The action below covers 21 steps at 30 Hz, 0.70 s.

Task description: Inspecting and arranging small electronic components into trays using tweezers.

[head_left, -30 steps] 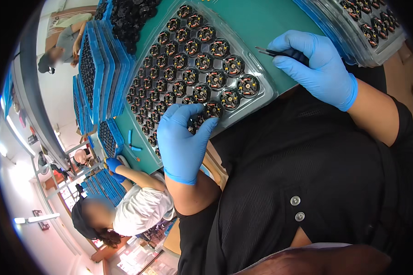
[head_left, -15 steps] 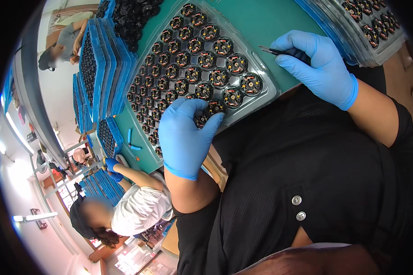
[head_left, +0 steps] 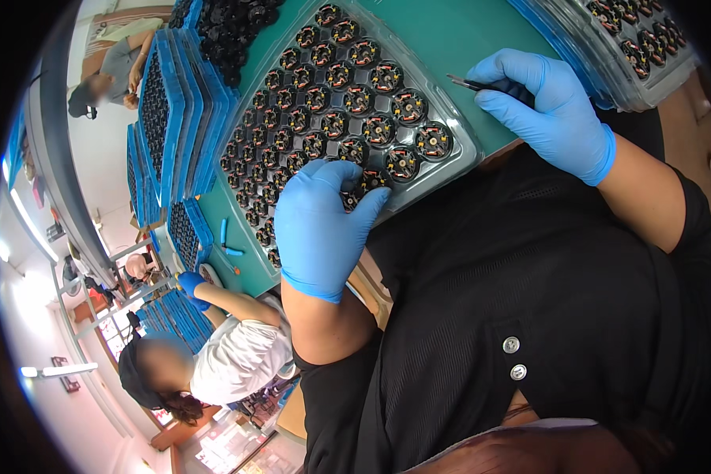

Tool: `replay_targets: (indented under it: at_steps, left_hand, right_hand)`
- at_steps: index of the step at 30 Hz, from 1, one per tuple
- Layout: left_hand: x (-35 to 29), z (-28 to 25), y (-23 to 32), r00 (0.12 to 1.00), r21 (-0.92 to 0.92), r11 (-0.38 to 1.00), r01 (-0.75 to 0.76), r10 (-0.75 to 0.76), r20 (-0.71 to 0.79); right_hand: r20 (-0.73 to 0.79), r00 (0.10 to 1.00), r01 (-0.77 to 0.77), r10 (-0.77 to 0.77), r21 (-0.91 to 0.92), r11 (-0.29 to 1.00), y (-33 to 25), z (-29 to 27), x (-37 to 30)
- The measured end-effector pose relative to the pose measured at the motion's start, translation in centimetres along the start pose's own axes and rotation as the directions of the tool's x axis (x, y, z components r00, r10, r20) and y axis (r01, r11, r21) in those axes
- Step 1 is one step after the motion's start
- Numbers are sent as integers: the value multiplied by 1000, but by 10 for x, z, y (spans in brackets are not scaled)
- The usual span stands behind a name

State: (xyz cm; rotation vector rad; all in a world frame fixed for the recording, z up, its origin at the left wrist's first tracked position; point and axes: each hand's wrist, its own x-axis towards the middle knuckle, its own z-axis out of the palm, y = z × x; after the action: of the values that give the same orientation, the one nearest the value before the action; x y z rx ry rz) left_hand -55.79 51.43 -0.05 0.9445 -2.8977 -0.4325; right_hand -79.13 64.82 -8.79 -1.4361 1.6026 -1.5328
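Observation:
A clear plastic tray (head_left: 460, 164) lies at a slant, filled with rows of round black motor end caps (head_left: 433, 141) that carry copper-coloured and yellow bits. My left hand (head_left: 317, 229), in a blue glove, reaches over its near edge, thumb and forefinger closed around one end cap (head_left: 374, 181) still in the tray; its other fingers are partly hidden. To the right of the tray, my blue-gloved right hand (head_left: 551, 118) grips dark, pointed tweezers (head_left: 468, 83), their tips aimed left above the green tabletop.
Stacked blue trays (head_left: 186, 118) rise at the left beside a heap of black parts (head_left: 233, 31). Another stack of trays (head_left: 640, 71) stands at the upper right. Blue-handled cutters (head_left: 225, 239) lie past the tray. Two co-workers (head_left: 241, 355) (head_left: 114, 75) are at the left.
My left hand has moved very slightly up, its thumb and forefinger staying at the same end cap. The right hand with the tweezers is almost still.

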Motion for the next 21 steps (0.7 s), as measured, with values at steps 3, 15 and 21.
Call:
replay_targets:
  at_steps: [3, 15, 21]
  left_hand:
    - [0, -2, 1, 1000, 24, 1000, 13, -13, -3]
    - [-16, 2, 3, 976, -256, 960, 116, -157, -148]
    - [-18, 4, 3, 966, -373, 922, 106, -184, -180]
  right_hand:
    - [-5, 1000, 5, -4, 48, 999, 0, 1, -1]
    - [10, 1000, -3, 3, -11, 1000, -1, -1, -1]
    - [11, 1000, 17, -17, 6, 1000, -1, -2, -1]
